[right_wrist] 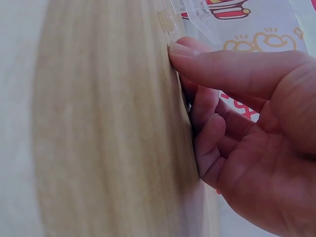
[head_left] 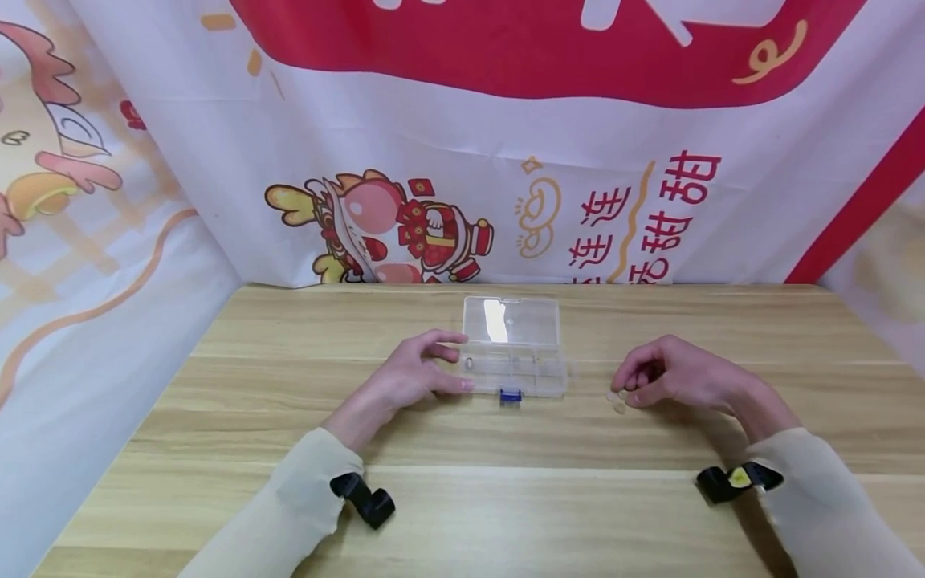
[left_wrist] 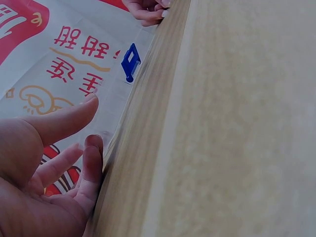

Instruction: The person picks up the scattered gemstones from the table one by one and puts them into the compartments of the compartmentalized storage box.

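A clear plastic compartment box [head_left: 513, 371] lies on the table with its lid [head_left: 531, 319] raised at the back. Its blue latch [head_left: 510, 396] is at the front, seen also in the left wrist view as a blue clip [left_wrist: 131, 62]. My left hand [head_left: 422, 367] touches the box's left side, thumb at the front corner, index finger near the hinge. To the right of the box, my right hand [head_left: 668, 373] has thumb and index finger together at several small clear pieces [head_left: 619, 408], seemingly pinching one. Another yellowish clear piece [right_wrist: 168, 20] lies just beyond the fingertips.
The wood-grain table [head_left: 462, 514] extends toward me and to both sides. A printed cloth [head_left: 433, 120] hangs behind its back edge, and another printed cloth [head_left: 108, 321] hangs at the left. Black wrist cameras [head_left: 363, 499] sit on both sleeves.
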A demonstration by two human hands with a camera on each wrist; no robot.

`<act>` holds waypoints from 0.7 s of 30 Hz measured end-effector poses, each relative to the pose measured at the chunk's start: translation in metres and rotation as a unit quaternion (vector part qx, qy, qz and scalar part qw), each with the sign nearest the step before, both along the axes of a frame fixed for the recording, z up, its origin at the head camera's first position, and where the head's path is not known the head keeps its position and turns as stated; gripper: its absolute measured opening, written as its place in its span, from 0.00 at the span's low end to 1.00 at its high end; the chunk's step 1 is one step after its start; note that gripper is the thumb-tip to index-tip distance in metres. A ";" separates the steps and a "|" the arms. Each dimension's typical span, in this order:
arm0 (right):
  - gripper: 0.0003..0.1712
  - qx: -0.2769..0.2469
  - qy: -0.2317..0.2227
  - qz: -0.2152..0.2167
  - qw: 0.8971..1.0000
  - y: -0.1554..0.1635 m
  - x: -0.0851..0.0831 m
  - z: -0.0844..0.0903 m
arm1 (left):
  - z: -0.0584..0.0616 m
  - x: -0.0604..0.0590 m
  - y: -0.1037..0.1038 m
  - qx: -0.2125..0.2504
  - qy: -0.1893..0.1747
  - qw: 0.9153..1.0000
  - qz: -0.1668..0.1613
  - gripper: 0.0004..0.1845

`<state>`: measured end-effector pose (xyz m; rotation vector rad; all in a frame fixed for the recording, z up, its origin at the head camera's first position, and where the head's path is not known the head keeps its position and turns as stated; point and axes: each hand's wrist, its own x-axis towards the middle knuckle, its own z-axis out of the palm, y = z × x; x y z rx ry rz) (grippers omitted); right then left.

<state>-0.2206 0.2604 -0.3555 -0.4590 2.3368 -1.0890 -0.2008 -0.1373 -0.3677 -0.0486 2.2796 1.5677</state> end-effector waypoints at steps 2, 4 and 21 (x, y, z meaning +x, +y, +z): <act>0.11 0.004 0.002 0.000 1.000 -0.001 0.000 0.000 | 0.000 0.000 -0.001 -0.002 0.000 1.000 0.001 0.34; 0.10 0.008 0.004 -0.001 1.000 -0.002 -0.001 0.001 | 0.000 0.000 -0.001 -0.003 -0.001 1.000 0.003 0.34; 0.07 0.010 0.013 0.013 1.000 -0.007 0.002 0.002 | 0.001 0.002 0.000 0.005 -0.001 1.000 0.001 0.35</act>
